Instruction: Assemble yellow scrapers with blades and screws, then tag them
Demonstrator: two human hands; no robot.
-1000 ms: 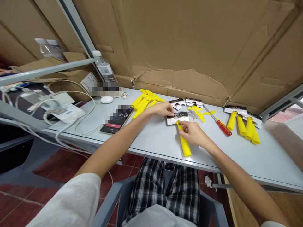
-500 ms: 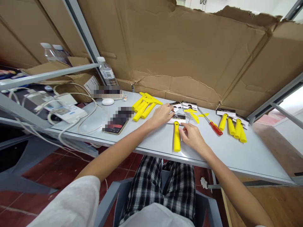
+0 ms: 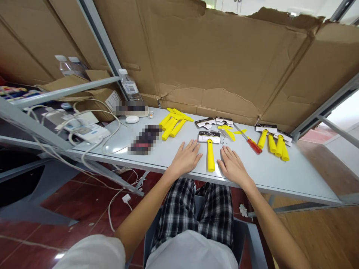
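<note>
Both hands have come away from the yellow-handled tool (image 3: pixel 211 157) since half a second ago: the left hand (image 3: pixel 185 158) has drawn back off its printed card (image 3: pixel 209 137) and the right hand (image 3: pixel 232 166) has shifted toward the near edge.

Behind everything stands a large brown cardboard panel (image 3: pixel 224 56), torn along its top, with a gray metal post (image 3: pixel 102 41) slanting up at the left. Before it runs a long pale worktop (image 3: pixel 280 179), smooth and shiny; below are dark red floor tiles (image 3: pixel 92 209) and a gray chair (image 3: pixel 249 231) under the person.

At the far left sit a power strip (image 3: pixel 89 130) with tangled white cables and a water bottle (image 3: pixel 130 87). On the worktop lie a stack of yellow handles (image 3: pixel 174 125) to the left and a group of carded tools (image 3: pixel 276 144) to the right.

Between the hands, touching neither as far as shows, lies the yellow-handled tool, card end away from the person, its long axis running toward the near edge. The right thumb seems slightly closer to the handle; the left fingertips are just beside the card. All fingers are released, spread flat and palm down.

Beyond the right hand lie a red screwdriver (image 3: pixel 254 146) and tiny loose bits (image 3: pixel 223 142), too small to identify.
</note>
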